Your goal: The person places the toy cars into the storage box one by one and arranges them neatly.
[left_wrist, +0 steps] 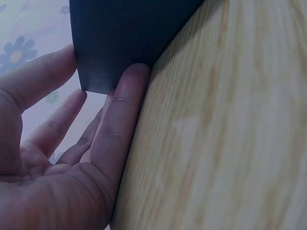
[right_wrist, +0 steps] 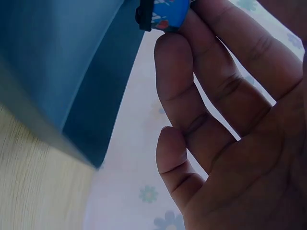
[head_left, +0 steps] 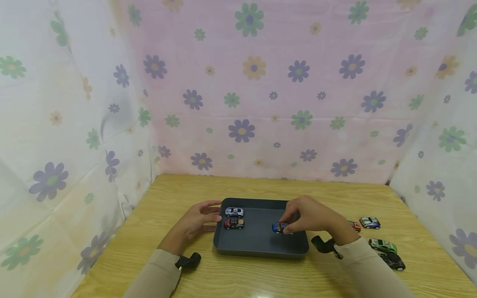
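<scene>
My right hand is over the right half of a dark grey tray, pinching a blue toy car between thumb and fingers. In the right wrist view only one end of the blue car shows, at the fingertips. At the tray's left side, my left hand touches the outer wall with fairly straight fingers; in the left wrist view one finger lies along the tabletop against it. Inside the tray, a white toy car stands behind a red-and-black toy car, both near the left wall.
Right of the tray, on the wooden table, are a white-and-blue toy car, a green one, a black one and a red one partly behind my right wrist. Flowered cloth encloses the back and sides.
</scene>
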{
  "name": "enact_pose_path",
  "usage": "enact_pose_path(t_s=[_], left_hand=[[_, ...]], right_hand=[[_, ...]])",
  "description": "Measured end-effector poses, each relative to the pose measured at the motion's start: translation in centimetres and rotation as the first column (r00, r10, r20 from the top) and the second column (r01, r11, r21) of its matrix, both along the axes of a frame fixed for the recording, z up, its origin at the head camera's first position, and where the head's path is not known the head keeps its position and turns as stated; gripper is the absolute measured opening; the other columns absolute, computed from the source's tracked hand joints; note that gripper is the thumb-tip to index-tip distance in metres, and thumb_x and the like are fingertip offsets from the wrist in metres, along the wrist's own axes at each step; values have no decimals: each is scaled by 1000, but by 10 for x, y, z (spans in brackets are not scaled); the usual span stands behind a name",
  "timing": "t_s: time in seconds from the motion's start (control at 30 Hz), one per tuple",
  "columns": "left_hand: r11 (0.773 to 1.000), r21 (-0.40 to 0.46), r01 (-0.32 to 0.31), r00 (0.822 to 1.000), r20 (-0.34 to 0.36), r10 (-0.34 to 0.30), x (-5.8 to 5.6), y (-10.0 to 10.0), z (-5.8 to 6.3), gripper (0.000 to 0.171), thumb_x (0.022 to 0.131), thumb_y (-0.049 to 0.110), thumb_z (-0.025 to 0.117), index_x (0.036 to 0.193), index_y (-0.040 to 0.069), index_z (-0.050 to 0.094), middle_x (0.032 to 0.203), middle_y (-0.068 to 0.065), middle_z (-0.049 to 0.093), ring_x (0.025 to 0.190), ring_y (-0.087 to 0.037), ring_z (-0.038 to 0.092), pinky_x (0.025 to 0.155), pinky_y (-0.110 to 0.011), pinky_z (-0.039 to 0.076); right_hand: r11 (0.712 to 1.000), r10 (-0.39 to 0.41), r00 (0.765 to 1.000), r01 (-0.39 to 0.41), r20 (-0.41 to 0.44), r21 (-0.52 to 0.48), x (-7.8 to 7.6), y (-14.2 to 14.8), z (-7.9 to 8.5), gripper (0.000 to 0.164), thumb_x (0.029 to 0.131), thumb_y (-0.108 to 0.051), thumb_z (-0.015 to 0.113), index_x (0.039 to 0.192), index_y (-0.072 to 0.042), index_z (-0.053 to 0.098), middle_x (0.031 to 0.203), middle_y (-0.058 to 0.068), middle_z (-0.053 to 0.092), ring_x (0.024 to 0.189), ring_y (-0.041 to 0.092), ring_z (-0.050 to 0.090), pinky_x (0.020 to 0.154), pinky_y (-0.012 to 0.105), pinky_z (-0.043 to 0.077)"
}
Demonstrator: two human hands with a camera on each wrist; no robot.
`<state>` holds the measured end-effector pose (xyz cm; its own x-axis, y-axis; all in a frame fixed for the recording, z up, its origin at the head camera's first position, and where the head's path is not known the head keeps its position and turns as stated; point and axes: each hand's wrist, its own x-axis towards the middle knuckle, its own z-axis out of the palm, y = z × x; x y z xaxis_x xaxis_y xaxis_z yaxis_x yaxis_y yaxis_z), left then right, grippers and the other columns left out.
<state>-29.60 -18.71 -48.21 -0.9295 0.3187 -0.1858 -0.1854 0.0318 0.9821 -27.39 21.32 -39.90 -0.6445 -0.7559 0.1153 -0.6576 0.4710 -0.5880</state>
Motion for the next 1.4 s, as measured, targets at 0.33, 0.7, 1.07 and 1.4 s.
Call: enact_pose_path(t_s=[0.33, 0.7, 1.07, 1.4], left_hand=[[1000, 3, 5, 1000, -2, -4, 1, -1, 1, 71, 90, 9, 81, 153, 13, 50, 156, -25, 46, 122, -30, 65, 93, -50, 61], [1000, -8, 11, 1000, -6, -11, 1, -2, 0, 71, 90, 11, 82, 153, 13, 50, 155, -25, 47, 120, -29, 66, 93, -50, 61], [1000, -8, 11, 1000, -1, -11, 1, -2, 0, 71, 91, 11, 81, 154, 13, 50, 156, -23, 46, 123, -29, 64, 94, -50, 61], [1000, -5, -9, 1000, 2, 9, 0, 0, 0, 70, 89, 11, 83, 151, 15, 52, 154, -21, 49, 124, -29, 63, 94, -51, 61]], right_hand=[[1000, 4, 1000, -4, 13, 12, -8, -22, -2, 18, 85, -28, 87, 103, -27, 83, 90, -14, 71, 79, 4, 65, 71, 26, 59], [999, 44, 998, -44, 43, 7, -15, -52, -4, 17, 85, -26, 88, 101, -26, 83, 89, -13, 72, 79, 5, 66, 70, 26, 59], [999, 51, 995, -52, 83, 4, -17, -75, -6, 17, 84, -25, 89, 100, -23, 84, 90, -11, 72, 79, 4, 68, 72, 25, 60], [996, 91, 991, -89, 96, -26, -18, -93, -14, 18, 84, -25, 89, 100, -20, 84, 91, -8, 72, 78, 2, 69, 71, 23, 61]])
